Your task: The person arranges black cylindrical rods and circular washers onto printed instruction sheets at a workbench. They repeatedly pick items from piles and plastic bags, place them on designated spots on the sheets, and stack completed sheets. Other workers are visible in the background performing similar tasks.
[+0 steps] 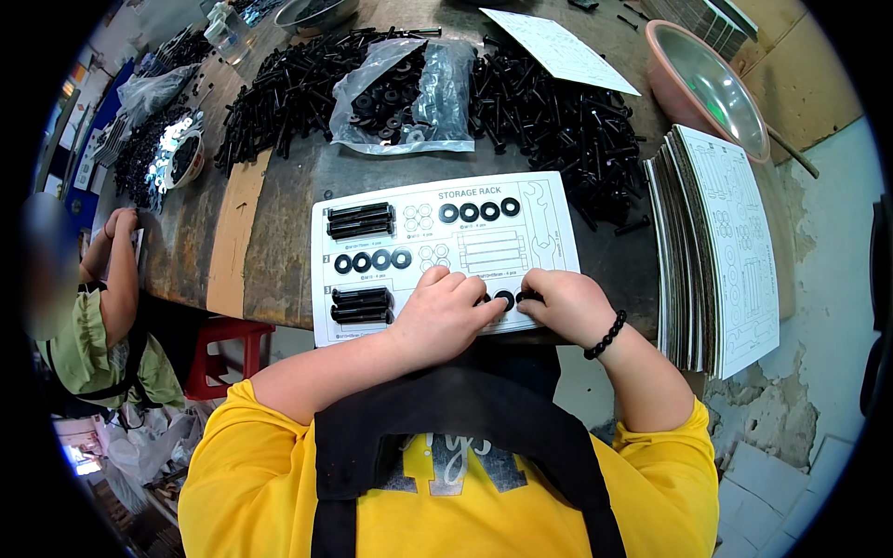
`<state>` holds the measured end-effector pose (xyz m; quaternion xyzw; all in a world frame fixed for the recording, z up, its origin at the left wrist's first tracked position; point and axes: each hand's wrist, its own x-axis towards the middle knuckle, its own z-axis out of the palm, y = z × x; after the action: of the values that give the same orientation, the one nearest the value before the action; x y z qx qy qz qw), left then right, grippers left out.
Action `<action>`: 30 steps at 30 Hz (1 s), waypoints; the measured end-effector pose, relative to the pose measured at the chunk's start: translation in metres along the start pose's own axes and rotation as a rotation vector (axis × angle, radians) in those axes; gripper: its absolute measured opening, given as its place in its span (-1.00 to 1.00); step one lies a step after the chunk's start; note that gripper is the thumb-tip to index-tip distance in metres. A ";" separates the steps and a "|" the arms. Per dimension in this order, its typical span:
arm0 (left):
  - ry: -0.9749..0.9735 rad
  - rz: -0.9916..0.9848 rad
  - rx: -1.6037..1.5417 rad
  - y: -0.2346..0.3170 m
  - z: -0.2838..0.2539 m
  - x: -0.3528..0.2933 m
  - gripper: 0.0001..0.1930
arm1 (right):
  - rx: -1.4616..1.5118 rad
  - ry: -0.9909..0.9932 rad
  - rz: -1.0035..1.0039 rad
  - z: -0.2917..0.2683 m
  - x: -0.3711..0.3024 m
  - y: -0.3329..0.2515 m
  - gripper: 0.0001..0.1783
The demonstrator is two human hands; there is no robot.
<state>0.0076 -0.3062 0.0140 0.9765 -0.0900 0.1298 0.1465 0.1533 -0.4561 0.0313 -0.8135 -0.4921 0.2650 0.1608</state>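
A white printed card (423,279) with outline drawings lies at the table's front edge under my hands. On it are two bundles of black bolts (360,220) at the left and two full rows of black washers (479,212). My left hand (445,309) rests on the card's lower middle, fingers curled and pressed together beside a black washer (503,299); what lies under its fingertips is mostly hidden. Closed in a pinch, my right hand (575,305) holds another black washer (528,297) at the lower right of the card, partly covered by the fingers.
Heaps of black bolts (558,121) flank a clear plastic bag (405,98) of washers. At the right stand a stack of printed cards (721,251) and a pink-rimmed metal basin (712,88). Another person (112,307) sits at the left by a red stool (223,353).
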 end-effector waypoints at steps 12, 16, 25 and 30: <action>0.010 0.003 -0.030 -0.001 0.001 0.001 -0.68 | -0.102 0.240 -0.187 0.007 -0.024 0.008 -0.83; 0.007 -0.016 -0.053 0.000 -0.001 0.000 -0.65 | -0.051 0.322 -0.193 0.009 -0.022 0.011 -0.82; 0.264 -0.387 -0.264 -0.029 -0.050 -0.068 -0.69 | -0.078 0.518 0.054 -0.036 0.057 0.047 -0.72; 0.333 -0.863 -0.242 -0.050 -0.066 -0.148 -0.59 | -0.173 0.408 0.111 -0.037 0.086 0.059 -0.70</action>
<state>-0.1369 -0.2184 0.0209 0.8666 0.3338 0.2003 0.3123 0.2493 -0.4074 0.0076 -0.8869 -0.4247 0.0603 0.1715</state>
